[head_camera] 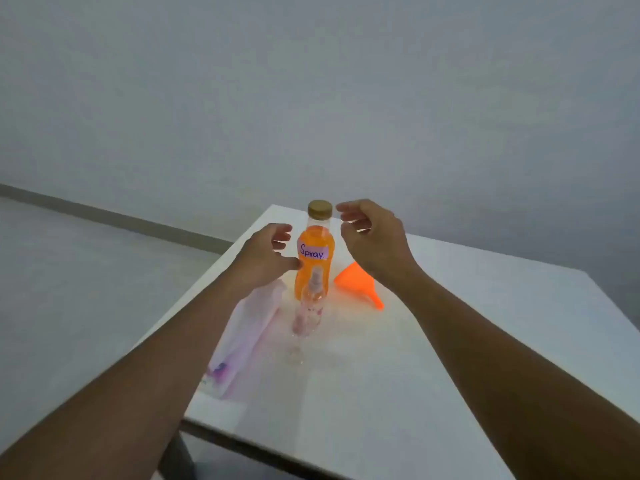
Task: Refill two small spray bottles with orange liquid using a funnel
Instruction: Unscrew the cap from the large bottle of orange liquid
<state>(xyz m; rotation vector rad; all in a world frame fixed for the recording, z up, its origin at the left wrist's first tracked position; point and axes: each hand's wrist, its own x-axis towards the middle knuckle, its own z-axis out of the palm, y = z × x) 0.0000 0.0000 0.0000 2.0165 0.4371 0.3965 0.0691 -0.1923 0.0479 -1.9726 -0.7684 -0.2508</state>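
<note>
A clear bottle of orange liquid [313,268] with a gold cap and a "Spray" label stands upright near the far end of the white table [450,358]. My left hand [268,258] hovers just left of its body, fingers loosely curved, holding nothing. My right hand [372,237] is beside the cap on the right, fingers spread and curved, not touching it. A small clear spray bottle [310,310] stands in front of the orange bottle; a second clear one [296,351] seems to stand nearer me, blurred. An orange funnel [360,284] lies on its side to the right.
A white cloth with purple marks [242,334] lies along the table's left edge. The table's near edge runs below my forearms, with grey floor to the left and a grey wall behind.
</note>
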